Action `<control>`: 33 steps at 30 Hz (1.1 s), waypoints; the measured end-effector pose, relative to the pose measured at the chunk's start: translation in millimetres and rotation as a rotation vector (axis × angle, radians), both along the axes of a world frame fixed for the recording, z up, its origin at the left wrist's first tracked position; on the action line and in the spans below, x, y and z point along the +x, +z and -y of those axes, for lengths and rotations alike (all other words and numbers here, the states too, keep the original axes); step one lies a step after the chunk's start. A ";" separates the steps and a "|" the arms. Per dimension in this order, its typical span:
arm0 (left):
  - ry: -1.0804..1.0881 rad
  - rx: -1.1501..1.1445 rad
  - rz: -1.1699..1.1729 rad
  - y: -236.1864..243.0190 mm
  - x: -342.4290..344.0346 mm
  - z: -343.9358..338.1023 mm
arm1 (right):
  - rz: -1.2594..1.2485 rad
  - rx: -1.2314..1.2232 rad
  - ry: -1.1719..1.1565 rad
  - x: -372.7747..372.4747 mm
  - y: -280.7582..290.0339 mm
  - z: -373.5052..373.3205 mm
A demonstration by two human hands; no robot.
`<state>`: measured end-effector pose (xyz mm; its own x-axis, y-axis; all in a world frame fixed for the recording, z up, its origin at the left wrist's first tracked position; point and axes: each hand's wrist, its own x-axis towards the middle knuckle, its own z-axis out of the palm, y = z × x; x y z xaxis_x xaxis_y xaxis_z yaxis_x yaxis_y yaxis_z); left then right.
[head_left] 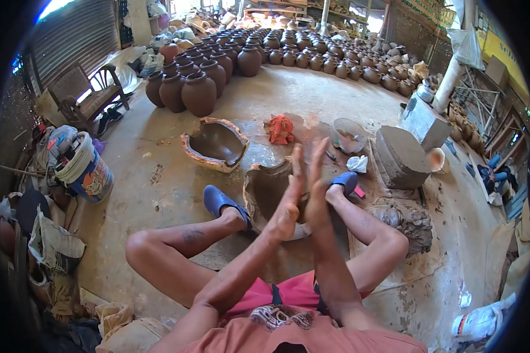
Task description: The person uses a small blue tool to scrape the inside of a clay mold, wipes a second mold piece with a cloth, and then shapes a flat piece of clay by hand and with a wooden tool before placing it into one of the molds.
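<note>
My left hand (290,203) and my right hand (317,200) are raised in front of me, palms facing each other and close together. Their fingers are stretched out and point away from me; the right one is slightly smeared by motion. A small dark patch shows low between the palms, but I cannot tell whether it is clay. Under the hands, between my feet, sits a broken-rimmed clay mould (259,189), partly hidden by them. A second bowl-shaped mould (218,145) with a jagged, reddish rim lies beyond it to the left.
A large grey clay block (401,157) and a rough clay lump (415,228) lie to the right. Ahead are a red cloth (280,129) and a translucent basin (348,135). Rows of brown pots (199,94) fill the back. A white bucket (87,170) stands left.
</note>
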<state>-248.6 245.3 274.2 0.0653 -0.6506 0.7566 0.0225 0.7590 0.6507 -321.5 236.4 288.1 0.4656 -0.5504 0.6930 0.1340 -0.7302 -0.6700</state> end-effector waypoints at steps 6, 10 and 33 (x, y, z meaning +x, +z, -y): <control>-0.002 0.185 -0.042 -3.3 7.7 5.3 | 0.067 -0.030 0.031 2.5 -7.9 5.8; -0.039 0.266 -0.079 -10.9 11.3 15.0 | -0.043 -0.012 -0.186 6.7 -14.2 35.5; -0.213 0.471 -0.522 -138.0 54.0 58.6 | 0.104 0.564 -0.093 70.3 -150.9 91.6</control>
<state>-194.6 186.7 136.2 0.1764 -0.9380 0.2984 0.5344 0.3459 0.7712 -251.3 144.9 137.2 0.3427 -0.8830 0.3208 0.1727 -0.2764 -0.9454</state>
